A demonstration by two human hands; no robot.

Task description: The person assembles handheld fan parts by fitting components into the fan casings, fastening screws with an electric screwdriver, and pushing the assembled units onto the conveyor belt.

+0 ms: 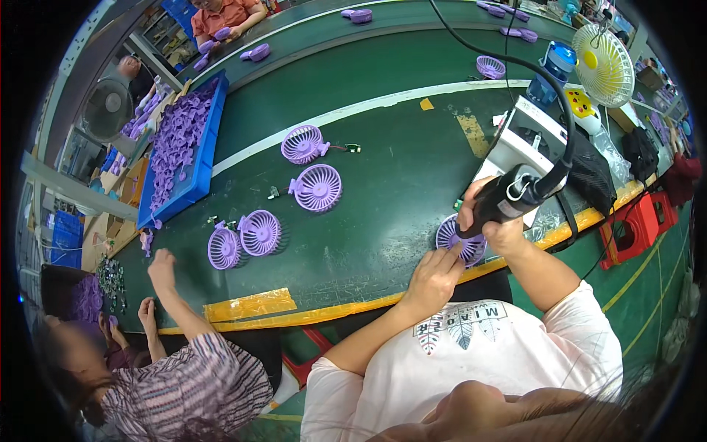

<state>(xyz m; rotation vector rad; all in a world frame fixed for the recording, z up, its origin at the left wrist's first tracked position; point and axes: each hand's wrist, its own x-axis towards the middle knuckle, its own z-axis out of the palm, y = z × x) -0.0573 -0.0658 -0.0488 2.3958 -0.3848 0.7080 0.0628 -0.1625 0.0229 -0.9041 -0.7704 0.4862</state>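
Observation:
My right hand (504,234) is wrapped around a black electric screwdriver (508,197), its thick cable arching up and away. The tool's lower end points down at a round purple fan housing (446,231) near the bench's front edge. My left hand (434,278) holds that housing at its near side, fingers pressed together on the slatted rim. The screwdriver's tip and part of the housing are hidden by my hands. Further left lie more purple fan housings (317,188), some with small circuit boards on wires (353,148).
A blue tray (209,151) heaped with purple parts stands at left. A co-worker in a striped shirt (191,379) reaches over the bench there. Beside my right hand are a white stand (532,121) and a black bag (589,177). Behind runs a green conveyor (324,81).

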